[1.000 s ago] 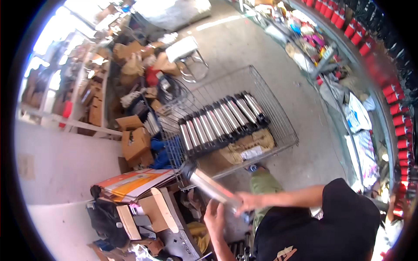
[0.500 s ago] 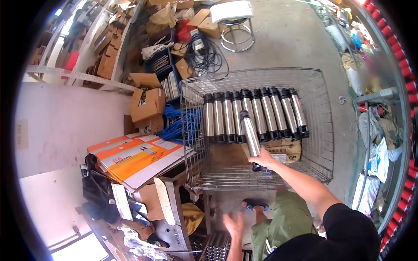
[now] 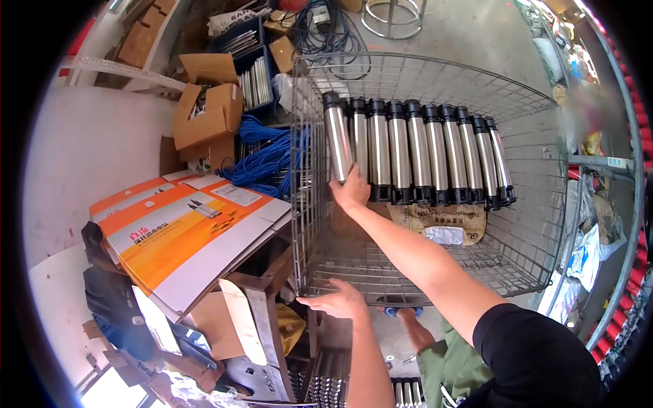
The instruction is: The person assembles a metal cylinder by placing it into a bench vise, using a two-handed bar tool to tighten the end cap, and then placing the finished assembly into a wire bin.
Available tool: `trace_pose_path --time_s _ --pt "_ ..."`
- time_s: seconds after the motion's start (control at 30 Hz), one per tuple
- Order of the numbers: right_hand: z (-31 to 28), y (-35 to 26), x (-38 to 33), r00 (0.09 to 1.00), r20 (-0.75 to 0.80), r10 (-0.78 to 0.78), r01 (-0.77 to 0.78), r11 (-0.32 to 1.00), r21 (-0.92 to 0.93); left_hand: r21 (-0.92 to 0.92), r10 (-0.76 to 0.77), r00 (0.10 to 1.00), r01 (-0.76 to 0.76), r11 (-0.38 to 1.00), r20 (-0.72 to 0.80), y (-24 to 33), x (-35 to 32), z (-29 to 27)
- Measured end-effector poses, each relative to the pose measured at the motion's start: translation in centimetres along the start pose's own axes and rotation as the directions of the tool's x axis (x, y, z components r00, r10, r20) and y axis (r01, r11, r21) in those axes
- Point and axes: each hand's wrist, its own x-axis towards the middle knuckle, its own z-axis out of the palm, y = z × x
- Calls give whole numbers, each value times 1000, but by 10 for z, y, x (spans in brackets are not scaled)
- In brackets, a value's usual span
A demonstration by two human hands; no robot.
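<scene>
My right hand (image 3: 351, 190) grips the lower end of a slim steel pump (image 3: 337, 136) with black end caps. That pump stands nearly upright in the picture, tilted slightly, at the left end of a row of several like steel pumps (image 3: 417, 153). All lie side by side in a wire basket (image 3: 435, 294); the held one sits close to the basket's left wall, and its lower cap is hidden by my fingers. My left hand (image 3: 337, 300) is empty, with fingers stretched toward the basket's near left corner; whether it touches the wire I cannot tell.
Brown sacking (image 3: 435, 221) lies at the bottom of the basket. Left of it are flat orange-and-white cartons (image 3: 183, 231) on a bench, blue cable coils (image 3: 265, 153) and an open cardboard box (image 3: 207, 119). A metal stool (image 3: 392, 30) stands beyond, and a rack (image 3: 598, 163) runs along the right.
My right hand has carried the pump from in front of the row's middle to its left end. My left hand has risen to the basket's near edge. The view has shifted closer to the basket.
</scene>
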Motion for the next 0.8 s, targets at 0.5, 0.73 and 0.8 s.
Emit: trace_pose_path --time_s 0.5,0.73,0.8 --pt "27 7 27 992 110 -61 75 989 -128 -1 115 993 -115 993 -12 -13 2 4" --pt "57 -12 28 972 -134 -194 189 981 -48 -136 40 997 -32 990 60 6 4 4" --pt "56 -17 20 964 -122 -237 231 971 -54 -89 111 994 -110 990 6 -5 1 5"
